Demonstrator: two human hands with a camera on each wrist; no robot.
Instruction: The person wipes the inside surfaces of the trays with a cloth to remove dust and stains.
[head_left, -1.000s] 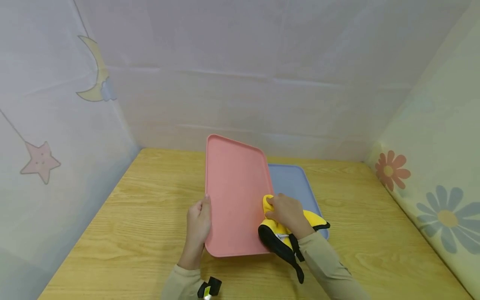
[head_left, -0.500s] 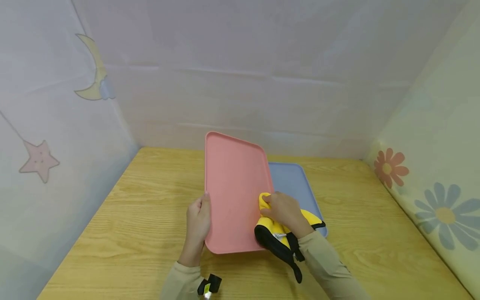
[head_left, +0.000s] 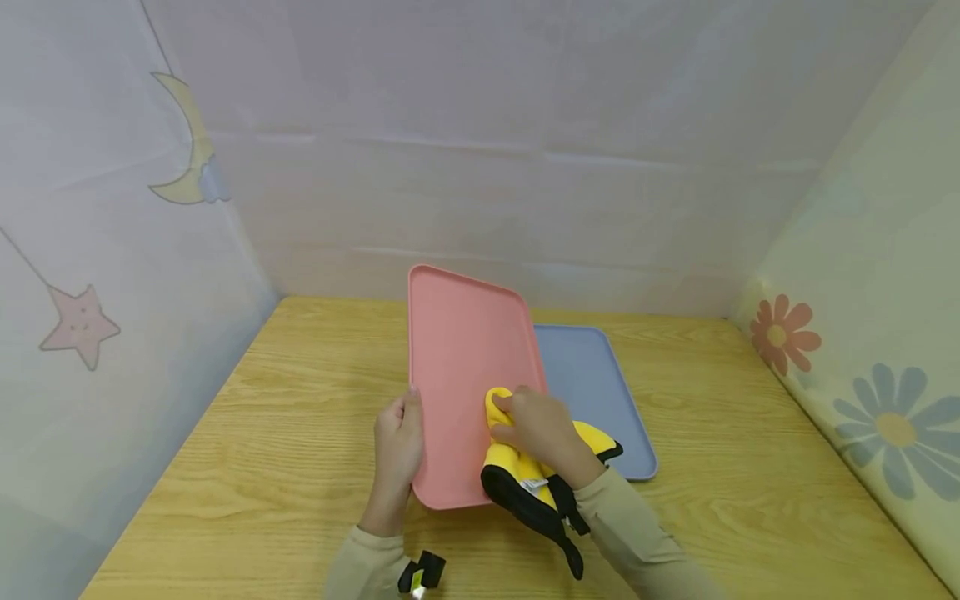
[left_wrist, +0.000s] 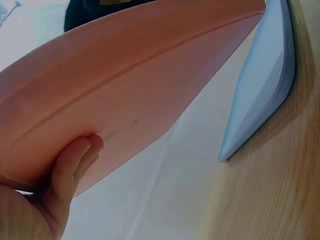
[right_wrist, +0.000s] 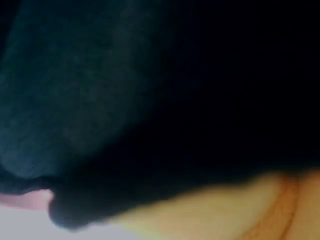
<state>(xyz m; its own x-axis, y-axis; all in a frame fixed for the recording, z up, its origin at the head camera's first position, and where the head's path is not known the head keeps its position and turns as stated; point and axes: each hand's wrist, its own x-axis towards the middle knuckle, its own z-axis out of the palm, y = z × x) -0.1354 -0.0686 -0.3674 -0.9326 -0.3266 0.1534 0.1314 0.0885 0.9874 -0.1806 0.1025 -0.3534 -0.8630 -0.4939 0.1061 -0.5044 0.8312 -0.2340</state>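
My left hand grips the left edge of a pink tray, which is raised and tilted with its inner face toward me. In the left wrist view, fingers lie against the tray's underside. My right hand holds a bunched yellow cloth with black edging and a white label against the tray's lower right part. Black ends of the cloth dangle past the tray's lower rim. Dark fabric fills most of the right wrist view and hides the fingertips there.
A blue tray lies on the wooden table behind and to the right of the pink one, partly covered by it. Pale printed curtains stand at the back and both sides. A black wrist strap is on the left sleeve.
My right hand and the yellow cloth have slid left across the pink tray, uncovering more of the blue tray's corner. The left hand and the pink tray stay nearly still.
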